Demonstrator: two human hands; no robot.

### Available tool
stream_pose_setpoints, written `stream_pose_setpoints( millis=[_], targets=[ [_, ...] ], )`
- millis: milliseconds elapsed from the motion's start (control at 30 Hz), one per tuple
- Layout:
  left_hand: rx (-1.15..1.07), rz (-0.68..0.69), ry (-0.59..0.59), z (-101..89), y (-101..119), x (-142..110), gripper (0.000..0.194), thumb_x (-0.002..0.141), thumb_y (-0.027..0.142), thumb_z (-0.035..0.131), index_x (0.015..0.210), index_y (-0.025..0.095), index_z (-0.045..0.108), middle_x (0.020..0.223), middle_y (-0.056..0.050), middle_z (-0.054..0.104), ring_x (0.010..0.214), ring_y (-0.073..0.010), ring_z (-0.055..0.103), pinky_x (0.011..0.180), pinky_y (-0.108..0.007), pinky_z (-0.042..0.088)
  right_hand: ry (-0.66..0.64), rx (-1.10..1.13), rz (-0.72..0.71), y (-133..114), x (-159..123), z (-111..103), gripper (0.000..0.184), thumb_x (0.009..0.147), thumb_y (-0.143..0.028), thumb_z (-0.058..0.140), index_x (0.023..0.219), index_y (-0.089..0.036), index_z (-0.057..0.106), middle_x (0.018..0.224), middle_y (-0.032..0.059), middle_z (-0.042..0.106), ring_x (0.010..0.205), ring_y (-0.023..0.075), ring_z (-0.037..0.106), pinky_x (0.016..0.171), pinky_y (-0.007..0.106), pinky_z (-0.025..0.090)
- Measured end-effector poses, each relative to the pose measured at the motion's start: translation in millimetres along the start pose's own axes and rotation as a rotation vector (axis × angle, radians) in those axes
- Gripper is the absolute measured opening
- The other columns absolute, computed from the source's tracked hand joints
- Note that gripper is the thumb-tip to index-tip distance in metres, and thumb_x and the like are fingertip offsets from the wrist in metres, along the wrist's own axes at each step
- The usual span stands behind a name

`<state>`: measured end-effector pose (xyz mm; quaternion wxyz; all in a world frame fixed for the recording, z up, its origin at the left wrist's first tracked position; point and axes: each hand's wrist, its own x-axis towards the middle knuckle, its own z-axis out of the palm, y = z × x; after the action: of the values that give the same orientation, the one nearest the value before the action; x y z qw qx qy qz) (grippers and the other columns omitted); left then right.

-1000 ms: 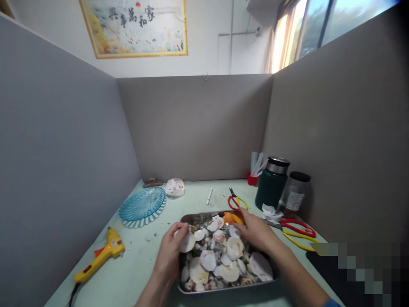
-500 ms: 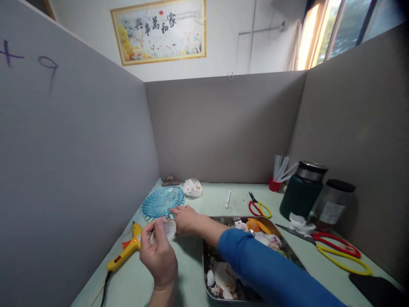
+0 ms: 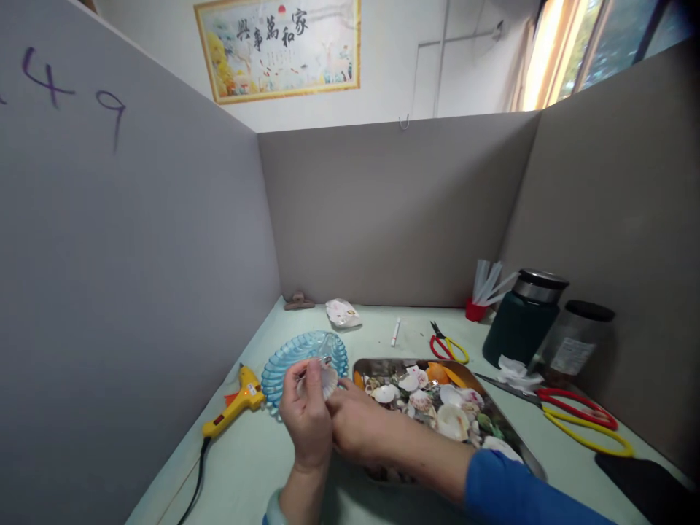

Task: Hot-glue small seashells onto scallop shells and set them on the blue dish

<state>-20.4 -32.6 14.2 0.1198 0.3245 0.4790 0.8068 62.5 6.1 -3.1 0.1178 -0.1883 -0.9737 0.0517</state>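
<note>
A white scallop shell (image 3: 329, 380) is pinched between the thumb and fingers of my left hand (image 3: 305, 423), with a small shiny bit showing at its top. My right hand (image 3: 361, 423) is beside it, at the near right rim of a blue shell-shaped plate (image 3: 284, 359). The fingers look curled at that rim, though the shell and my left hand partly hide them. To the right is a metal tray (image 3: 533, 467) of mixed shells, partly under my right forearm.
A yellow glue gun (image 3: 232, 412) with a black cord lies left. A crumpled white packet (image 3: 343, 313), a brown clip (image 3: 299, 300) and small red-yellow scissors (image 3: 449, 346) lie farther back. Large scissors (image 3: 580, 419), a dark green flask (image 3: 522, 321) and a jar (image 3: 580, 343) stand right.
The blue plate has slid nearer and to the right along with my right hand, which has drawn back. My left hand, still holding the shell, has moved right. The view has shifted slightly.
</note>
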Motion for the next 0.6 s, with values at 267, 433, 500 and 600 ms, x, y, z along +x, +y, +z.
stream_pose_setpoints(
  millis=[267, 433, 500, 600],
  targets=[
    [0.090, -0.111, -0.328, 0.0, -11, -4, 0.025, 0.077, 0.043, 0.063, 0.083, 0.019, 0.062, 0.079, -0.002, 0.065, 0.076, -0.0174, 0.059, 0.071, -0.024, 0.046, 0.388, 0.035, 0.418, 49, -127, -56, 0.023, 0.091, -0.025, 0.047, 0.098, -0.021, 0.068, 0.109, 0.0065, 0.066, 0.106, 0.0221, 0.053, 0.096, 0.039, 0.036],
    [0.181, -0.135, -0.557, 7.1, -12, -9, 0.026, 0.076, 0.045, 0.063, 0.080, 0.019, 0.063, 0.074, -0.001, 0.064, 0.070, -0.0164, 0.058, 0.063, -0.022, 0.044, 0.627, 0.141, 0.916, 110, -188, -42, 0.036, 0.089, -0.031, 0.046, 0.116, -0.013, 0.060, 0.120, 0.0156, 0.060, 0.114, 0.0287, 0.050, 0.100, 0.046, 0.034],
    [0.229, -0.135, -0.663, 9.7, -13, -12, 0.027, 0.077, 0.046, 0.062, 0.078, 0.019, 0.062, 0.070, 0.000, 0.062, 0.065, -0.0158, 0.056, 0.059, -0.021, 0.042, 0.619, 0.217, 0.949, 121, -196, -33, 0.039, 0.090, -0.034, 0.042, 0.118, -0.013, 0.059, 0.116, 0.0142, 0.063, 0.108, 0.0262, 0.057, 0.094, 0.042, 0.041],
    [0.283, -0.151, -0.779, 13.5, -17, -17, 0.028, 0.078, 0.047, 0.060, 0.077, 0.019, 0.063, 0.067, 0.001, 0.060, 0.061, -0.0148, 0.053, 0.055, -0.020, 0.039, 0.607, 0.328, 0.943, 123, -195, -24, 0.038, 0.090, -0.036, 0.040, 0.113, -0.015, 0.062, 0.112, 0.0097, 0.067, 0.103, 0.0213, 0.061, 0.089, 0.033, 0.046]
  ],
)
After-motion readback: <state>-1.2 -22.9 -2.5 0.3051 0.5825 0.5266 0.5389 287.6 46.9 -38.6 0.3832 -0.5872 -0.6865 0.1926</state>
